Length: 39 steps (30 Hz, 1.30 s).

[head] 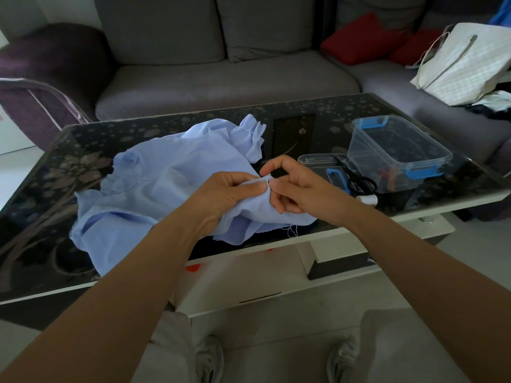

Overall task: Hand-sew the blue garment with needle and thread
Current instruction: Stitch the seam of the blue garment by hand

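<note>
A crumpled light blue garment (pixel 154 189) lies across the dark glass table (pixel 69 272). My left hand (pixel 232 193) grips a raised fold of the cloth between thumb and fingers. My right hand (pixel 293 189) sits right against that fold, thumb and middle fingers pinching at the needle (pixel 266 182), which is barely visible where the two hands meet. The right index finger arches up, free. A thin thread (pixel 253 180) shows faintly over the left fingers. Loose white threads hang off the garment's front edge.
A clear plastic box with blue clips (pixel 398 150) stands at the right of the table, its lid (pixel 320 161) beside it with black scissors (pixel 359 181). A white thread spool (pixel 369 199) lies near the table edge. A grey sofa, red cushions and a white bag are behind.
</note>
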{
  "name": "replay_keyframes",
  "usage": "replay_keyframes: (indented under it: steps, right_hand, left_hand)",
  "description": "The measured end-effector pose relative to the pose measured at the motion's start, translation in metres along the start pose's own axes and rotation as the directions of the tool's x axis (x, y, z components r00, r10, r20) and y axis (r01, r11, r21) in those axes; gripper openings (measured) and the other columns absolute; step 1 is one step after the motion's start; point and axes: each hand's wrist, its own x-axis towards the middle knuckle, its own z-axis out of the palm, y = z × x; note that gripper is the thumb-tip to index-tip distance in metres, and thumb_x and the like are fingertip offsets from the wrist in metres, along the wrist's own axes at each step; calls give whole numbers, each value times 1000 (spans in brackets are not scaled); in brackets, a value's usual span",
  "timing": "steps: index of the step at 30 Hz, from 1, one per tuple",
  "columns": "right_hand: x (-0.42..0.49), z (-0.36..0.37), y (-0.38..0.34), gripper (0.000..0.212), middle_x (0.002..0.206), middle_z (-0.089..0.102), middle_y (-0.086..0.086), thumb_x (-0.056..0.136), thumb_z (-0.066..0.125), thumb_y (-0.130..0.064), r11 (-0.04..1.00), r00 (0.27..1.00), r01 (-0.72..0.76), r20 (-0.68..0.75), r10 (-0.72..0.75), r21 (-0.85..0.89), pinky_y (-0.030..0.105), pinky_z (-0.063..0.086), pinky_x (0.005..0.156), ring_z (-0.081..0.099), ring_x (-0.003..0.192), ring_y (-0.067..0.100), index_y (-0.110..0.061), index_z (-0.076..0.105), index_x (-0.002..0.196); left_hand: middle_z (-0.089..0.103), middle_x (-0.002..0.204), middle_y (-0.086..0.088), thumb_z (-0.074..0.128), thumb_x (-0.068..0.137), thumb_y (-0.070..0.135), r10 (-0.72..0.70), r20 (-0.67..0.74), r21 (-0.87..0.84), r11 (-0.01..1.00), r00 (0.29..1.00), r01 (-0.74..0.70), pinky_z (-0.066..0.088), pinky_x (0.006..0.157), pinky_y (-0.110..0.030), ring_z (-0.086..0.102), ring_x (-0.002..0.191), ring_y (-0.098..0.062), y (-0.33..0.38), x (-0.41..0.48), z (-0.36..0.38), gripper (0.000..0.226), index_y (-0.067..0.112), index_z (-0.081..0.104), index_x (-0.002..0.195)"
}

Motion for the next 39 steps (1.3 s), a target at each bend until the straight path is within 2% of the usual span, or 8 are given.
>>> replay_keyframes:
  steps: [4, 9, 13, 21, 25, 28, 32, 39]
  right_hand:
    - [1, 1, 2, 22, 59, 49, 6, 104, 36, -7, 1000, 998, -27, -54, 27, 1, 10, 35, 46, 45, 41, 1, 1, 40, 124]
    - [5, 3, 4, 24, 61, 47, 7, 103, 39, -8, 998, 996, -58, -67, 59, 14, 12, 34, 44, 42, 41, 1, -3, 41, 126]
    - [3, -1, 8, 34, 66, 54, 5, 99, 50, -12, 981, 974, -191, -127, 187, -21, 13, 38, 47, 46, 45, 0, -16, 39, 132]
    - [-12, -21, 28, 17, 75, 65, 5, 99, 49, -17, 725, 757, -587, 72, 649, -359, 18, 38, 46, 54, 50, 8, -4, 54, 108]
    - [-22, -24, 32, 16, 80, 70, 8, 99, 51, -19, 622, 650, -684, 70, 757, -380, 18, 36, 46, 62, 54, 12, -10, 51, 113]
    - [-30, -29, 33, 21, 84, 73, 10, 98, 54, -20, 600, 623, -733, 36, 781, -320, 16, 34, 42, 64, 55, 13, -10, 52, 116]
    - [-34, -30, 29, 22, 87, 73, 7, 97, 57, -24, 622, 647, -721, 25, 762, -306, 18, 39, 49, 66, 62, 12, -10, 56, 114]
    - [-25, -34, 32, 38, 117, 59, -6, 88, 70, -32, 873, 881, -448, -260, 394, -195, 24, 43, 84, 55, 108, 10, -23, 58, 122]
  left_hand:
    - [71, 99, -16, 67, 88, 20, 47, -38, -3, 999, 998, -47, 51, 95, -39, 63, 96, -26, 0, 1, 2, 7, 17, 73, 84]
    - [72, 78, 2, 64, 91, 18, 113, -87, -16, 993, 990, -115, 53, 80, -23, 63, 84, -15, -4, 2, 3, 18, 19, 72, 75]
    - [71, 88, -7, 71, 88, 26, 129, -246, 3, 991, 961, -132, 48, 98, -45, 63, 96, -26, -11, 10, -8, 26, 27, 71, 62]
    - [62, 77, 5, 68, 89, 25, 71, -549, -50, 992, 833, -117, 46, 71, -26, 55, 80, -13, -10, 13, -21, 21, 20, 63, 69]
    - [61, 78, 2, 69, 88, 26, 45, -611, -82, 989, 791, -119, 48, 77, -32, 55, 83, -17, -10, 9, -29, 22, 20, 62, 67]
    - [59, 77, 4, 67, 89, 28, 43, -628, -72, 991, 777, -113, 44, 65, -24, 53, 79, -14, -9, 5, -33, 22, 20, 61, 69]
    - [61, 79, 2, 68, 89, 28, 38, -628, -71, 992, 777, -106, 46, 67, -25, 55, 81, -15, -10, 1, -33, 22, 20, 62, 69]
    - [69, 84, -2, 72, 86, 22, 80, -359, -1, 996, 930, -86, 49, 72, -22, 61, 81, -12, -9, 0, -22, 17, 6, 72, 84]
